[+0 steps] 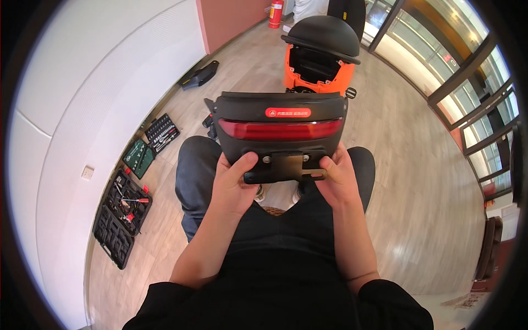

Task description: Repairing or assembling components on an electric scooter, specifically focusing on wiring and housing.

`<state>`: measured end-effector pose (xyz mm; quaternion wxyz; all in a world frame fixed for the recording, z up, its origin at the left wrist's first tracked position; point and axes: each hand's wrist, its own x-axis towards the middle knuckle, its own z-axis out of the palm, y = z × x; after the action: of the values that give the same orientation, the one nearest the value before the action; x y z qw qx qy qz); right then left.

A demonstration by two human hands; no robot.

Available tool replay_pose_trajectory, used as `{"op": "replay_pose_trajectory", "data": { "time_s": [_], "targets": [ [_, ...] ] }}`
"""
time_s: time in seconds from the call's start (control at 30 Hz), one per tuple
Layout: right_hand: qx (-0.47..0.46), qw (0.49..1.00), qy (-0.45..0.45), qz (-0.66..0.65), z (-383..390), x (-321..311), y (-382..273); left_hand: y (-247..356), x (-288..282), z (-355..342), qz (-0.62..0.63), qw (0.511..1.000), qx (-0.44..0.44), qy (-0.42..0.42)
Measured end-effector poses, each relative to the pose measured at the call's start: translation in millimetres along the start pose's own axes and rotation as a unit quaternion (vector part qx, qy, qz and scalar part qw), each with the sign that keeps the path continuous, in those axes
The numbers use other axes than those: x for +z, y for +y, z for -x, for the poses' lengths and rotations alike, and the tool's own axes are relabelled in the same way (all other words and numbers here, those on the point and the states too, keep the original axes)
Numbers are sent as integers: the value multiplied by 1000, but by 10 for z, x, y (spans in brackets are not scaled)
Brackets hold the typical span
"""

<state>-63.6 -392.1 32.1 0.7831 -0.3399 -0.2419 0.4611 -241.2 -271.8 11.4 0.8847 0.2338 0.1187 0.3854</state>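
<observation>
Both my hands hold a black plastic tail light panel (280,146) up in front of my knees. A long red lens (280,130) runs across it, with a small red label (287,113) above. Below the lens is a black bracket (287,165) flanked by two bolts. My left hand (234,179) grips the lower left corner, thumb on the front. On the lower right corner, my right hand (336,175) has its thumb beside the bracket. The other fingers of both hands are mostly hidden behind the panel.
Beyond the panel stands an orange scooter body with a black seat (324,38). Along the left wall lie an open tool case (124,206), a green case (138,158), a socket set (162,133) and a black part (200,75). A fire extinguisher (275,14) stands at the back; glass doors line the right.
</observation>
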Motion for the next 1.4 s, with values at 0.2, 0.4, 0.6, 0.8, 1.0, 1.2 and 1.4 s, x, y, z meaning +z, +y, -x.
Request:
{"op": "replay_pose_trajectory", "data": {
  "time_s": [0.2, 0.4, 0.6, 0.8, 1.0, 1.2, 1.4],
  "targets": [
    [-37, 990, 29, 133, -55, 35, -59, 2, 40, -51, 12, 998, 25, -58],
    [-122, 973, 39, 191, -76, -202, 120, 36, 8, -218, -159, 984, 79, -31],
    [-184, 940, 47, 283, -98, -488, 222, 111, -100, -575, -281, 954, 72, -79],
    [-238, 830, 122, 490, -425, -841, 68, 59, 130, -1121, -417, 894, 78, -143],
    [-333, 783, 121, 511, -746, -1034, -138, -177, -137, -1553, -401, 823, 286, -284],
    [-382, 815, -94, 427, -806, -1220, -158, -171, -210, -1525, -326, 810, 291, -392],
    [-409, 784, -163, 438, -739, -1096, -243, 42, -64, -1363, -449, 733, 261, -440]
  ]
}}
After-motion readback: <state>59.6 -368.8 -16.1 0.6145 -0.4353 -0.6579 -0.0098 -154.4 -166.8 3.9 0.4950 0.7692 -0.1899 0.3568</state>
